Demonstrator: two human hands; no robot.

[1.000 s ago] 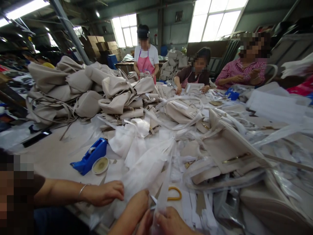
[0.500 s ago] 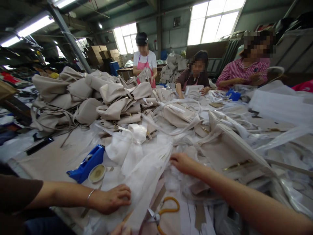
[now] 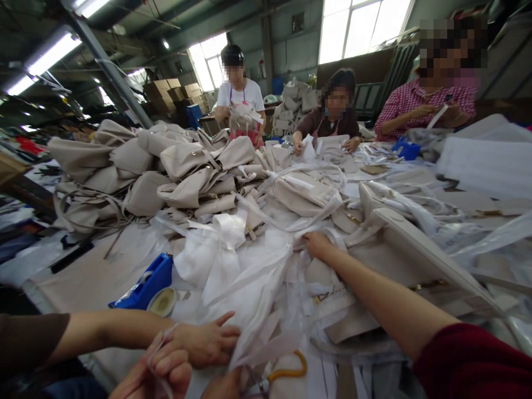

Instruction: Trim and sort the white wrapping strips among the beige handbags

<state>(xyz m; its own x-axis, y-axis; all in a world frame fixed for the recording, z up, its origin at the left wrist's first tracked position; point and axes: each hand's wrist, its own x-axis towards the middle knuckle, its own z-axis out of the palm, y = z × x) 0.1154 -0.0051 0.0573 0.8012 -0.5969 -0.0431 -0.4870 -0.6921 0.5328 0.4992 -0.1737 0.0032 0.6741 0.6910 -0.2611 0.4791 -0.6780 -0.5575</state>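
At the bottom left my left hand (image 3: pixel 166 368) is closed, with a thin pale strip (image 3: pixel 160 344) looped through its fingers. My right hand (image 3: pixel 224 384) is low in the view beside the scissors (image 3: pixel 286 367), which have an orange handle. Its fingers are partly cut off by the picture edge and partly behind white wrapping sheet (image 3: pixel 249 310), so its grip is unclear. From the left a co-worker's hand (image 3: pixel 208 343) lies spread on the sheet, close above my hands. From the right another person's hand (image 3: pixel 318 244) reaches into wrapping by a beige bag (image 3: pixel 305 193).
A blue tape dispenser (image 3: pixel 145 282) and a roll of tape (image 3: pixel 162 301) are at left. A heap of beige bags (image 3: pixel 137 155) rises behind. On the right a large bag (image 3: pixel 419 244) lies tilted. Several people work across the table.
My left hand has come into view with the strip. The right co-worker's hand has reached farther away, and the left co-worker's hand has shifted right. The view has shifted slightly.
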